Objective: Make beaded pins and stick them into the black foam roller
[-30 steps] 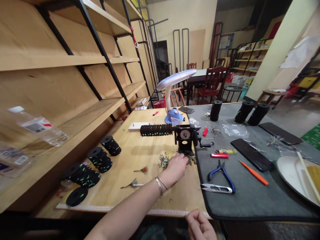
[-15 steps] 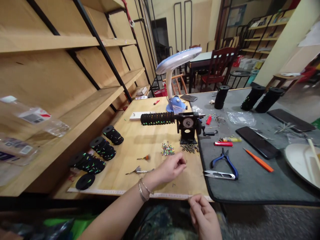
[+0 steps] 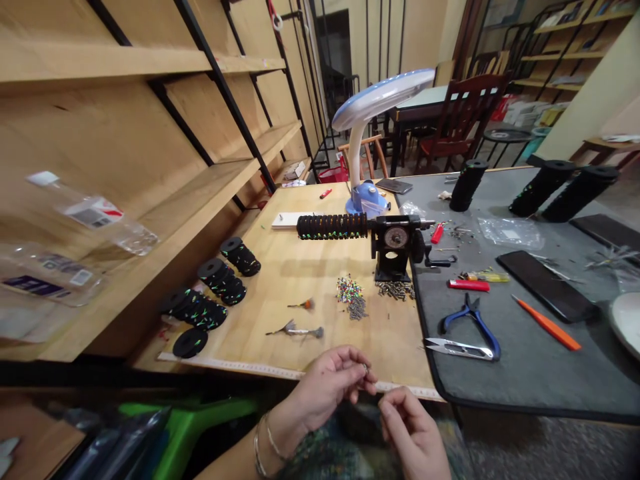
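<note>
My left hand, with bangles on the wrist, is over the table's front edge. Its thumb and index finger are pinched around a tiny dark piece, too small to name. Close beside it on the right, my right hand is closed, its thumb pressed to its fingers. Anything in that pinch is too fine to see. Beyond the hands lie a pile of multicoloured beads, a heap of small grey metal parts and a pile of small brass-coloured pieces. Two feathery lures, one grey and one orange-tipped, lie left.
A black winder holds a wrapped foam spool before a blue lamp. Several black spools stand left by the shelf. Pliers, thread snips, an orange pen-like tool and a phone lie on the grey mat.
My left hand has drawn back from near the piles to the front edge, beside my right hand. The grey metal heap is uncovered. The view has shifted; my right hand stays pinched.
</note>
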Available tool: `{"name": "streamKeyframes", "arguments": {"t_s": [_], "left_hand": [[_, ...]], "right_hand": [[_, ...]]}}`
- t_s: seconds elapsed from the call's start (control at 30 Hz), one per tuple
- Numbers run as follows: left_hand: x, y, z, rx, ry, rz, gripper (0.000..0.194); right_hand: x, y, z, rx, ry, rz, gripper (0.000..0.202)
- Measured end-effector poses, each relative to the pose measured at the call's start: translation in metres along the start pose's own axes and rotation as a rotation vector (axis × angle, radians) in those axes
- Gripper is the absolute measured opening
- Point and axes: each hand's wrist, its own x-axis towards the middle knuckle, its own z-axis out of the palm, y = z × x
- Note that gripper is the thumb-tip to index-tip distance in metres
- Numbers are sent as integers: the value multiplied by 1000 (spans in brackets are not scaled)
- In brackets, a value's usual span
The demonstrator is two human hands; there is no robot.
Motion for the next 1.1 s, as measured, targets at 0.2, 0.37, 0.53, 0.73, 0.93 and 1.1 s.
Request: {"name": "streamKeyframes", "arguments": {"t_s": [0.2, 0.37, 0.53, 0.73, 0.93, 1.1], "left_hand": [[-13, -15, -6, -270, 3, -92, 28], [-17, -22, -13, -396, -63, -156, 20], [-17, -21, -17, -469, -37, -228, 16], [-15, -21, -20, -465, -40, -278, 10], [-15, -19, -20, -486, -84, -276, 13], [-15, -18, -19, -491, -86, -267, 14]], "right_hand": [[0, -7, 2, -154, -192, -161, 35], [2, -3, 10, -159, -317, -124, 35], [6, 10, 13, -170, -361, -139, 36], [6, 8, 15, -181, -358, -154, 36], [6, 6, 15, -194, -357, -181, 34], [6, 9, 15, -186, -358, -178, 33]]}}
